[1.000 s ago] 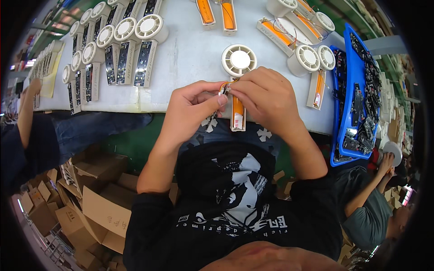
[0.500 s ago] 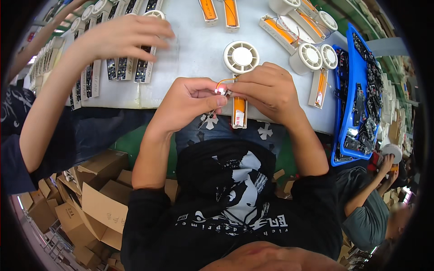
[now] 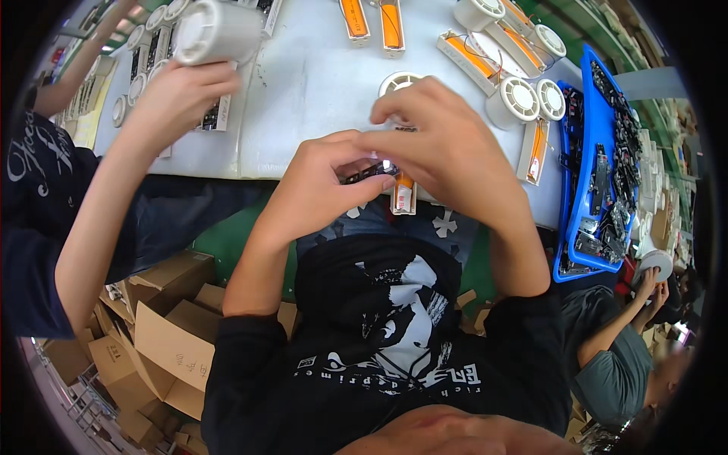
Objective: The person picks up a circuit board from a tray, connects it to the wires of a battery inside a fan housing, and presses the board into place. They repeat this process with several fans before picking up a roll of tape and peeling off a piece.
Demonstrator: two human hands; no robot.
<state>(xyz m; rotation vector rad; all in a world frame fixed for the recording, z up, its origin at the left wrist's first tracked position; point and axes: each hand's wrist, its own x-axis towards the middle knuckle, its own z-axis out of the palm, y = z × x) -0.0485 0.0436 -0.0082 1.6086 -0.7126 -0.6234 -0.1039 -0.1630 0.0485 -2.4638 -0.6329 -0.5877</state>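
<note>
Since the earlier frame, the right hand (image 3: 447,152) has been lifting from its close pinch and is now arching over the fan (image 3: 400,81), while a co-worker's hand (image 3: 186,95) is raising another fan unit (image 3: 216,30) at the left. The left hand is pinching a dark circuit board (image 3: 362,173) between thumb and fingers; the right grip is spreading, thumb and forefinger apart, its other fingers partly hiding. The step in hand seems to be fitting the board to the fan, and the next move is probably calling for steadying the board and keeping any leads clear. The fan is lying on the bench (image 3: 296,91), its white handle (image 3: 404,208) overhanging the near edge and showing an orange cell (image 3: 407,183). The board is tilting above it, showing a bright spot (lamp or glint, I cannot tell).
</note>
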